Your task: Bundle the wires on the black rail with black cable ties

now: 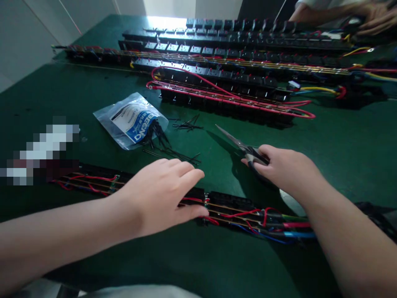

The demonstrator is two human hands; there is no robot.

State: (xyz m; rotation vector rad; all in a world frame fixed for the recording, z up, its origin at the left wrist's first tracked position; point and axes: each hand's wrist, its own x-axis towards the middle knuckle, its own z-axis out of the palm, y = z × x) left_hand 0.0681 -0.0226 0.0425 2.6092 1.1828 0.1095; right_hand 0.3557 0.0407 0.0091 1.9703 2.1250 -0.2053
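My left hand (164, 194) lies across a wired black power strip (235, 209), thumb on its near side and the other fingers curled over its far side. Red and blue wires and long copper-coloured bars run along the strip. In my right hand (285, 167) is a pair of scissors (231, 138), held by the dark handles above the table. Their blades look together and point away to the left. Beyond my left hand, black cable ties (158, 134) spill out of a clear plastic bag (124, 120) with a blue and white label.
More loose cable ties (189, 124) lie beside the bag. Several long socket strips (223, 97) with red wires stretch across the far side of the green table (77, 91). At the back right, a co-worker's hands (376, 18) are over cables.
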